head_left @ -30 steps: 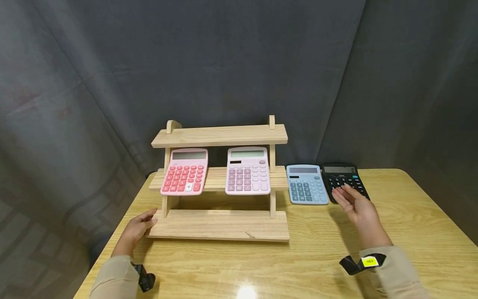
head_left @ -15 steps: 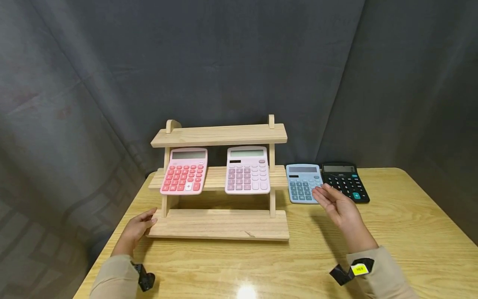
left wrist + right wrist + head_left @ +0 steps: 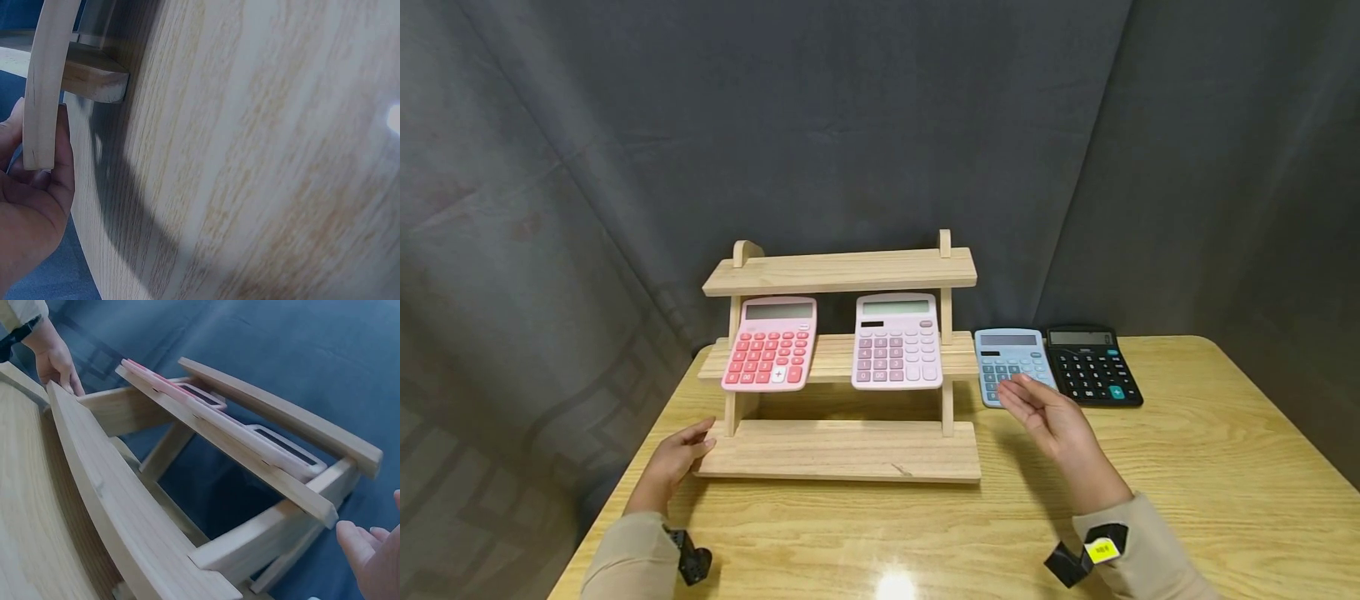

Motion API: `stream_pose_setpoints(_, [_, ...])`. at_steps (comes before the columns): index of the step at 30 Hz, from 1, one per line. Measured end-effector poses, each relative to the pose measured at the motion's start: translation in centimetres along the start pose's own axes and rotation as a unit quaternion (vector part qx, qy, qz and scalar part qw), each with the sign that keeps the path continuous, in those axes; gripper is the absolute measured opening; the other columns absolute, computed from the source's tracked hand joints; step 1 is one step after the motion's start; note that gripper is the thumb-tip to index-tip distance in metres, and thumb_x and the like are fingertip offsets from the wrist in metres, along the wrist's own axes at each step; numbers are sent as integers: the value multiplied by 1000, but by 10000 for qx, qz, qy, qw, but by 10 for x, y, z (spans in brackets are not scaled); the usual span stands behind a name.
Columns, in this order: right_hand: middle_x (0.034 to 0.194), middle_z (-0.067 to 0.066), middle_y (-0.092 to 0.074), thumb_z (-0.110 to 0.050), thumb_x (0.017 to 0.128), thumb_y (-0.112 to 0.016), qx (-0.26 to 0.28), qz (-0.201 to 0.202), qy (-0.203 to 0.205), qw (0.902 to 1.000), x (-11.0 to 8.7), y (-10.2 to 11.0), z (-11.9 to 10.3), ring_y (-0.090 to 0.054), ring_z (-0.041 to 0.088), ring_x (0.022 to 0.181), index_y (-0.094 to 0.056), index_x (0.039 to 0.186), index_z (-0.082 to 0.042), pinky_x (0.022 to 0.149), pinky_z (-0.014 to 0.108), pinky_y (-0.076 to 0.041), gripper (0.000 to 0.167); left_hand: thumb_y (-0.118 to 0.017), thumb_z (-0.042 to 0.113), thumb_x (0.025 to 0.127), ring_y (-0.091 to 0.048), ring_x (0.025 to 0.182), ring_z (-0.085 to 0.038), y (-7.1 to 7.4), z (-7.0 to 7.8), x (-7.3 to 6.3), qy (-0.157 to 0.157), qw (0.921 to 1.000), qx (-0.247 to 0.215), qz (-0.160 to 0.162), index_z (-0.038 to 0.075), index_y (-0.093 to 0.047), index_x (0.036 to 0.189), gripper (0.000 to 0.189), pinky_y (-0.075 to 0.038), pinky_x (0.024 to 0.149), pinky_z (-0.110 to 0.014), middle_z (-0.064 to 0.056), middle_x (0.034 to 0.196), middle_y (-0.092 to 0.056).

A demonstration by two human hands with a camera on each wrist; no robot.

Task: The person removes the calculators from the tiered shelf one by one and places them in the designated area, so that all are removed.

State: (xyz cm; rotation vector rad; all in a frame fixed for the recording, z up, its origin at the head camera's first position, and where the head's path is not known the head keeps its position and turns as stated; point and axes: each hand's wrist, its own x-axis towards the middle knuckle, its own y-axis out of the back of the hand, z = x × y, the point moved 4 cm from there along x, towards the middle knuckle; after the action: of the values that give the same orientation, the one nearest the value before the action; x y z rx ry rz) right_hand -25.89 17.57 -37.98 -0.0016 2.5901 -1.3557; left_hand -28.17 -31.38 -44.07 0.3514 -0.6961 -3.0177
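My left hand (image 3: pixel 672 465) grips the left end of the bottom board of a three-tier wooden display rack (image 3: pixel 842 454). In the left wrist view, thumb and fingers lie on either side of that board (image 3: pixel 47 94). My right hand (image 3: pixel 1060 429) is held with fingers nearly straight, holding nothing, and overlaps the lower part of a light blue calculator (image 3: pixel 1011 350) in the head view. On the rack's middle tier lean a pink calculator with red keys (image 3: pixel 771 346) and a pale lilac calculator (image 3: pixel 897 342).
A black calculator (image 3: pixel 1093 367) lies just right of the blue one on the wooden table (image 3: pixel 1210 467). A dark grey curtain (image 3: pixel 865 117) hangs behind the table. The rack's top tier (image 3: pixel 842 271) bears nothing.
My right hand has moved left, from over the black calculator to over the blue one, uncovering the black one. The left hand and the rack have stayed in place.
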Motion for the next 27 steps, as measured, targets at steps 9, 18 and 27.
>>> stream_pose_setpoints(9, [86, 19, -58, 0, 89, -41, -139, -66, -42, 9999, 3, -8, 15, -58, 26, 84, -57, 84, 4, 88, 36, -33, 17, -50, 13, 88, -42, 74, -12, 1, -1, 2, 24, 10000, 41, 66, -5, -29, 131, 51, -37, 59, -23, -23, 116, -37])
stream_pose_setpoints(18, [89, 18, -56, 3, 90, -37, -434, 47, -32, 9990, 7, -18, 29, -55, 27, 92, -51, 91, 4, 89, 35, -34, 14, -50, 14, 88, -42, 74, -11, 1, 0, 2, -14, 10000, 28, 34, -6, -28, 131, 52, -37, 61, -23, -26, 119, -35])
stream_pose_setpoints(27, [86, 17, -57, 4, 89, -39, -522, 214, -31, 9984, 13, -24, 42, -55, 28, 92, -48, 94, 5, 89, 37, -33, 11, -49, 12, 88, -41, 75, -13, 1, 0, 0, 33, 10000, 12, 43, -5, -29, 131, 50, -37, 61, -24, -24, 118, -35])
